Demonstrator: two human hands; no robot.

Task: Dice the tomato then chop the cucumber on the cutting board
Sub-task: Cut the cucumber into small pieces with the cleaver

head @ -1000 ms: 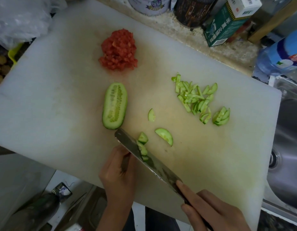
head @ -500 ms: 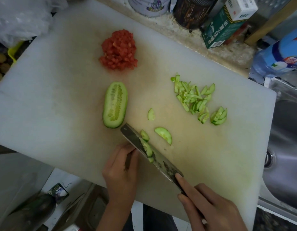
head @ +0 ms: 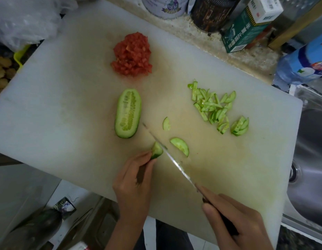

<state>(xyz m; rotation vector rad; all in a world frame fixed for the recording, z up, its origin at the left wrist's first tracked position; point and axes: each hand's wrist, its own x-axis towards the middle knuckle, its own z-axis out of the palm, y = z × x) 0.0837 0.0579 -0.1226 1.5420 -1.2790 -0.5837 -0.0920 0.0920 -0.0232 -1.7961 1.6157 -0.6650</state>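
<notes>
A second ago the knife point(head: 172, 160) lay tilted with cucumber bits on its blade. Now it stands on its edge in the lower middle, just beside a small cucumber piece point(head: 157, 150). The left hand point(head: 135, 184) pinches this piece and the right hand point(head: 234, 219) has its fingers point(head: 209, 212) closed around the knife handle. The diced tomato point(head: 132, 55) lies upper middle on the cutting board point(head: 57, 105). The cucumber half point(head: 127, 113) at centre is not cut, so the chopping seems about half done.

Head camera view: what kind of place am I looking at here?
Probably a home kitchen counter: a large white plastic cutting board holding a pile of diced red tomato, beside a stainless steel sink basin.
</notes>
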